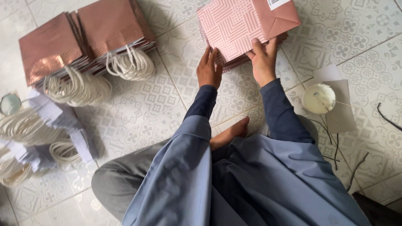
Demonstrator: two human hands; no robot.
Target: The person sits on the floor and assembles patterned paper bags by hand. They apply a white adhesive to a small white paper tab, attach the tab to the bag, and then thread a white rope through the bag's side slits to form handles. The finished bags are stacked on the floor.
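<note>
Fingers of both hands flat, pressing a pink geometric-patterned flat paper bag [234, 27] at upper centre: left hand [209, 69] at lower edge, right hand [263, 60] beside. Squaring the pile apparently under way; copper foil bags [83, 35] upper left.

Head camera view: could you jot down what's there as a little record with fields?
Setting: patterned tile floor, person seated on it
Left hand: flat against the near edge of the pink bag stack
Right hand: fingers on the top pink patterned bag
Far left: two stacks of shiny copper bags with white cord handles
Near left: bundles of white cord with paper tags
Right: small round white tub on grey card
</note>
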